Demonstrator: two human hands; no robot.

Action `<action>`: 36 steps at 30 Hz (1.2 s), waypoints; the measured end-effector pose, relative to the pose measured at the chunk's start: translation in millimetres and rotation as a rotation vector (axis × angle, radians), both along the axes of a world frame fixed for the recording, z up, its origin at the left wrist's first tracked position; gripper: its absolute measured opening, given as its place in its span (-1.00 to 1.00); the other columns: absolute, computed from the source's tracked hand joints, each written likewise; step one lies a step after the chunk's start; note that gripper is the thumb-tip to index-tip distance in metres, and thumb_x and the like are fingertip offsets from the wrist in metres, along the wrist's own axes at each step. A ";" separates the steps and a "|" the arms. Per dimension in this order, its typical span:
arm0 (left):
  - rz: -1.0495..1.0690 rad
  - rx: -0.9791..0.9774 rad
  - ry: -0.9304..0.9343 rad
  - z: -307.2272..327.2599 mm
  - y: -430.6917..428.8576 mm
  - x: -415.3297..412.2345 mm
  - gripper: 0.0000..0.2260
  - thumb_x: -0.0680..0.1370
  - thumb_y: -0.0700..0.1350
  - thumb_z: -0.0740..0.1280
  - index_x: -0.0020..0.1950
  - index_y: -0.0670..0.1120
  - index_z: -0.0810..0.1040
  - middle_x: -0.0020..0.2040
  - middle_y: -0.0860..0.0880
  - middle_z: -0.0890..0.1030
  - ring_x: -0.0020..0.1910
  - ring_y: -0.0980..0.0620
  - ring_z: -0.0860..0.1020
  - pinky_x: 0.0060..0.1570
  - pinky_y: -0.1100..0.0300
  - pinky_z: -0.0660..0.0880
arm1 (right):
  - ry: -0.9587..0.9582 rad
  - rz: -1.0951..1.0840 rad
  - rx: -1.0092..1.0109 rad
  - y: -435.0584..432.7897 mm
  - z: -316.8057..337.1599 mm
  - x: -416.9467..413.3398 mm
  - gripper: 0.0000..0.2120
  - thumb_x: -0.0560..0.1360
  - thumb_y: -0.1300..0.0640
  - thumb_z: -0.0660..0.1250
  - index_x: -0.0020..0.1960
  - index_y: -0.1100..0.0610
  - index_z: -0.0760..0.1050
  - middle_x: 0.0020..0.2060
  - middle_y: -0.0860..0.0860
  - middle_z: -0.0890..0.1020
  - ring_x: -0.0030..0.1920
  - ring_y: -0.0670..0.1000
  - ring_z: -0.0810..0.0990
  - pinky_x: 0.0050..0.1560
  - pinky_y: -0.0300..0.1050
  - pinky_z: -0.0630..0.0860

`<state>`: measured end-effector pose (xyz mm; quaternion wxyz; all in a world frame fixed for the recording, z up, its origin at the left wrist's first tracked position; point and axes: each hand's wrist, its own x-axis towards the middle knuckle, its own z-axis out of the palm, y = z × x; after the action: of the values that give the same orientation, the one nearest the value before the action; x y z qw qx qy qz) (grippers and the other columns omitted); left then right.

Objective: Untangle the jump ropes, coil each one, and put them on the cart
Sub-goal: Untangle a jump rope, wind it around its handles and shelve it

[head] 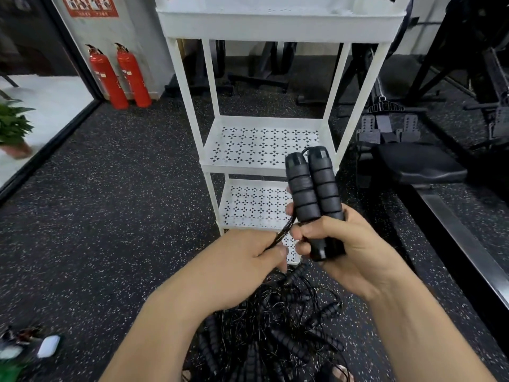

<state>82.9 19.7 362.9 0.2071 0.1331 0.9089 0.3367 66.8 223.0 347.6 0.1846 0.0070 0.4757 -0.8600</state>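
While the right hand (349,244) is gripping two black foam handles (314,188) side by side, its fingers are curling tightly round their lower ends. The handles are standing nearly upright, leaning a little to the left, in front of the middle shelf of the white cart (242,168). The left hand (242,257) is pinching the black cord (281,235) between thumb and curled fingers, just beside the right hand. The cord is running up from that pinch toward the handles and is slipping out of sight behind the right hand's fingers. Beneath both wrists a tangled pile of jump ropes (275,326) is lying on the speckled floor (110,188) at the foot of the cart, with thin cords and ribbed grips crossing one another. Two red fire extinguishers (107,78) are standing by the wall, left of the cart.
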 end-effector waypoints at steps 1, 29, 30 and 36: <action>-0.003 0.002 -0.021 0.0 0.2 1.4 -0.70 0.74 0.15 0.21 -0.03 0.13 0.68 -0.42 0.24 0.51 -0.44 0.24 0.43 -0.39 0.29 0.29 | -0.003 0.041 -0.030 0.5 -0.5 2.6 -0.54 0.32 0.43 0.45 0.22 0.30 0.65 0.07 0.22 0.67 -0.24 0.04 0.56 -0.34 -0.16 0.52; 0.226 0.633 0.007 -7.0 -40.4 -11.7 -0.86 0.43 -0.05 0.64 -0.17 -0.05 0.73 -0.23 -0.11 0.67 -0.25 0.05 0.54 -0.17 0.20 0.48 | 0.286 0.876 0.818 -5.5 30.9 29.0 -0.68 0.48 0.50 0.38 0.08 0.16 0.50 -0.09 0.05 0.72 -0.20 0.03 0.69 -0.28 -0.07 0.61; 0.231 0.673 -0.033 -9.3 -40.2 -12.5 -0.88 0.48 -0.14 0.61 -0.20 -0.05 0.71 -0.26 -0.06 0.65 -0.28 0.07 0.55 -0.21 0.19 0.50 | 0.299 0.831 0.758 -4.5 37.0 29.7 -0.67 0.48 0.52 0.38 0.11 0.19 0.50 -0.07 0.06 0.72 -0.20 0.03 0.68 -0.29 -0.07 0.59; 0.282 0.530 -0.079 -34.2 -12.2 -13.3 -0.67 0.66 0.12 0.33 -0.27 0.05 0.61 -0.37 -0.08 0.47 -0.39 0.01 0.40 -0.31 0.03 0.38 | 0.271 0.367 0.549 -3.9 36.4 23.7 -0.52 0.42 0.61 0.43 0.24 0.27 0.45 -0.03 0.21 0.71 -0.26 0.14 0.61 -0.33 -0.02 0.53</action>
<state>69.6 7.5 328.8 0.1517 0.0417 0.7902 0.5924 90.6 219.1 383.9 0.2623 -0.1432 0.7026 -0.6458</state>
